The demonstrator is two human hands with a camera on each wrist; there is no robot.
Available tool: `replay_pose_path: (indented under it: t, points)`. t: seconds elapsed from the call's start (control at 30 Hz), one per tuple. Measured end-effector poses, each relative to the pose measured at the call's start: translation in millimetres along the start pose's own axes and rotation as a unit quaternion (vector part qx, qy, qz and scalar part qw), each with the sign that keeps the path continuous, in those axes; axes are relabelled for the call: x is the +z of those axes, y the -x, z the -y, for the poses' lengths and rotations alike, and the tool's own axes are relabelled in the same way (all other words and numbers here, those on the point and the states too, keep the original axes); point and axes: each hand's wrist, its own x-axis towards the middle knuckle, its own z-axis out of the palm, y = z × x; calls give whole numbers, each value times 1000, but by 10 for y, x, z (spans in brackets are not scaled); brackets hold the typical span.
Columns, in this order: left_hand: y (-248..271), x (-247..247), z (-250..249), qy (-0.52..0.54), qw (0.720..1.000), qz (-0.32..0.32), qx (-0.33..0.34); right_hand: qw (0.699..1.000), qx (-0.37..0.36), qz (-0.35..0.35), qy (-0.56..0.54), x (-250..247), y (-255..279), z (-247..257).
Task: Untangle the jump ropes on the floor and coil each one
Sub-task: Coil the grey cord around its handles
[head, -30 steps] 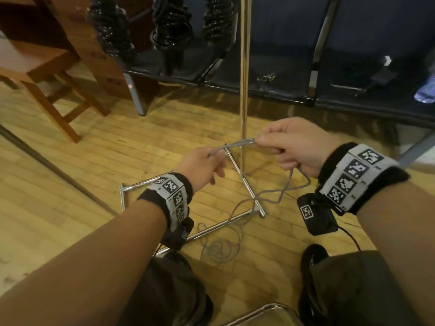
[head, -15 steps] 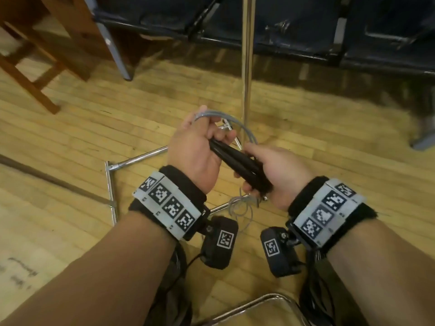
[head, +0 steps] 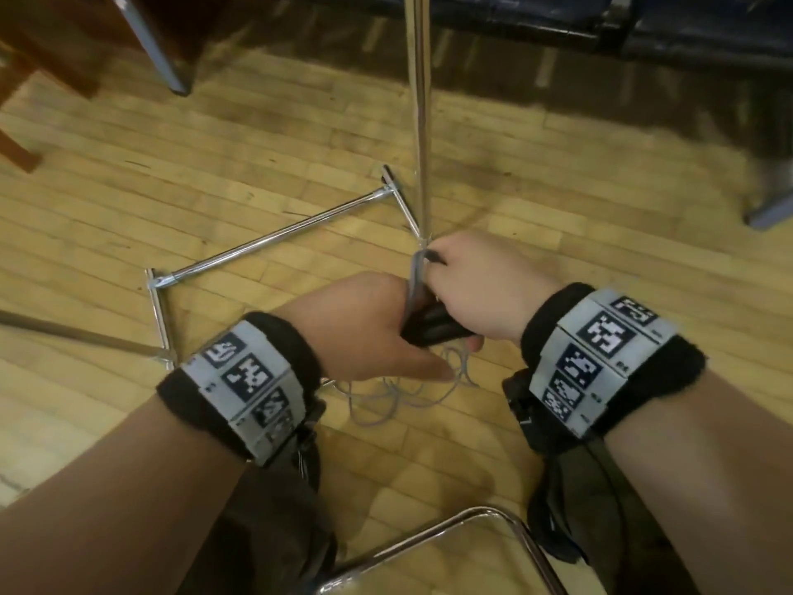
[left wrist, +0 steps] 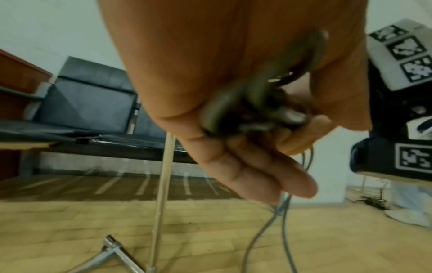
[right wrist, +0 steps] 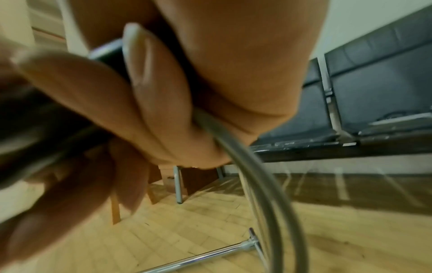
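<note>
Jump rope (head: 414,281), grey cord with two black handles (head: 433,326), held between both hands just above the wooden floor (head: 257,135). Handles bunched side by side, clasped from the near side by the right hand (head: 480,289), fingers curled round them and round a strand of cord bent over the top of the grip. Left hand (head: 364,328) pressed against the same bundle from the other side; in the left wrist view, cord and handle ends pinned between thumb and curled forefinger, remaining fingers (left wrist: 268,177) extended downward. Both grips thus pinching the rope, neither spread.

Below the grip, the rest of the cord trailing down into a loose, uneven pile of loops (head: 399,392) on the floor. Just beyond the grip, a chrome stand (head: 422,122) with its pole rising and base bars (head: 274,240) lying on the boards; whether any cord is caught round it, impossible to tell. Farther off, dark bench seats (head: 558,19).

Judged progress: early in coiling this rope — handles gathered, perhaps a first turn taken, most of the length not yet wound. No second rope visible, so no telling how many remain.
</note>
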Motion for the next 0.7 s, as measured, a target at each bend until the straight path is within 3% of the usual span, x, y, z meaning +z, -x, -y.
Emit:
replay_pose_path:
  t: [0.2,0.43,0.53,0.63,0.7]
  points:
    - [24,31,135,104,994,-4,-17,999,-14,-24,-25,-97,7,50]
    - [209,41,313,10,999,27,-26,998,-56,12,25,-239,98,-53]
    - [249,0,334,104,994,-24,3,997,-74,-8,31,-262,111,-63]
    - [265,-93,375,275,955,-105,10,998,-60,-14,6,-247,102,-55]
    - [253,-104,396,281,946,-162,-8,998,-57,-6,32,-202,79,-14]
